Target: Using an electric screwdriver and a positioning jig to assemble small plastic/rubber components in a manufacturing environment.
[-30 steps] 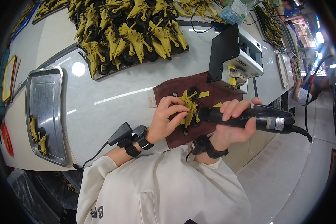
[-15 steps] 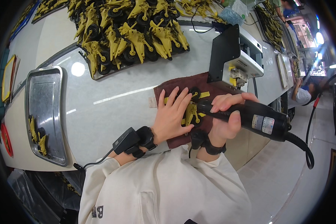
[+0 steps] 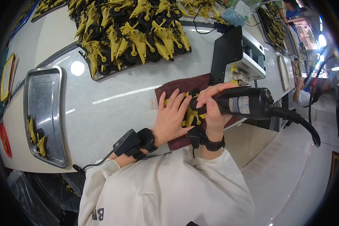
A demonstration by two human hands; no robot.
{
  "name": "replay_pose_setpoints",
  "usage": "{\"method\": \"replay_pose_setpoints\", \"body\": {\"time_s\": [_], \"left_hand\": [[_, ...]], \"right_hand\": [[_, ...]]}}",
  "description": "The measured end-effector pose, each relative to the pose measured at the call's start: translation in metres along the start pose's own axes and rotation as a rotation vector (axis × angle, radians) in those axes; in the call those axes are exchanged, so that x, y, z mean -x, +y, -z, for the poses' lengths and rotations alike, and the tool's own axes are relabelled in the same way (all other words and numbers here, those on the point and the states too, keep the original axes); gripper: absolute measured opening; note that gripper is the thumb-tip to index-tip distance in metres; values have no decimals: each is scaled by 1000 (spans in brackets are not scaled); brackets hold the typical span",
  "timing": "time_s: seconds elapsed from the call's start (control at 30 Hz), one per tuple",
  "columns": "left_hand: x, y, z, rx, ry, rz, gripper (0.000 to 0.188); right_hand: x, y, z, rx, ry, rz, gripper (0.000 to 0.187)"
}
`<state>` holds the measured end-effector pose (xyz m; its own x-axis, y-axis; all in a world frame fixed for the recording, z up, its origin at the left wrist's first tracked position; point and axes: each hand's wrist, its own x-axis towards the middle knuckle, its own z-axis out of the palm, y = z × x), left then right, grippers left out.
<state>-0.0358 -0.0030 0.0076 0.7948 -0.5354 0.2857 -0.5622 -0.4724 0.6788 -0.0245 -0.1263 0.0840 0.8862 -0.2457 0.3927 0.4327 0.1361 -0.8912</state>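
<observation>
My left hand [image 3: 172, 119] lies flat with its fingers spread, its fingertips over the left part of a yellow plastic toy with black wheels [image 3: 192, 117]. That toy rests on a dark red cloth [image 3: 180, 143] and is partly covered by both hands. In my right hand [image 3: 214, 113] is a thick black corded electric screwdriver [image 3: 248, 102], tilted with its cable end to the right. Its front end comes down over the toy's upper middle; the very tip is hidden from sight.
Beyond the cloth, many yellow toys [image 3: 135, 39] are heaped on a board. A black-and-white machine [image 3: 246, 56] stands right of them. At left lies a metal tray [image 3: 45, 88] holding a few toys [image 3: 37, 137]. The screwdriver's cable [image 3: 303, 124] loops at right. Another person sits far right.
My right hand has moved up and slightly left, swinging the screwdriver's body upward and its front end over the toy. My left hand has stayed in place.
</observation>
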Motion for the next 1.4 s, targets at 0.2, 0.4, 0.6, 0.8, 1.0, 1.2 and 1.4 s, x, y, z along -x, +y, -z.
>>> {"method": "replay_pose_setpoints", "body": {"time_s": [0.2, 0.4, 0.6, 0.8, 1.0, 1.2, 1.4], "left_hand": [[-1, 2, -6, -114, -18, -4, 84], [0, 3, 1, -30, -42, 9, 89], [-4, 7, 9, 18, -57, 5, 91], [-1, 3, 10, 13, -93, -95, 78], [0, 1, 8, 8, -80, -93, 77], [2, 1, 8, 30, -65, -100, 76], [4, 0, 6, 22, -64, -100, 76]], "right_hand": [[5, 0, 14, 235, -47, 112, 39], [-49, -82, 49, 317, 562, 486, 44], [-80, -55, 77, 428, 543, 487, 46], [-22, -63, 37, 248, 319, 223, 50], [47, -54, 0, 164, 75, 135, 57], [56, -48, -3, 219, 52, 184, 52], [55, -34, 3, 83, -11, 64, 44]]}}
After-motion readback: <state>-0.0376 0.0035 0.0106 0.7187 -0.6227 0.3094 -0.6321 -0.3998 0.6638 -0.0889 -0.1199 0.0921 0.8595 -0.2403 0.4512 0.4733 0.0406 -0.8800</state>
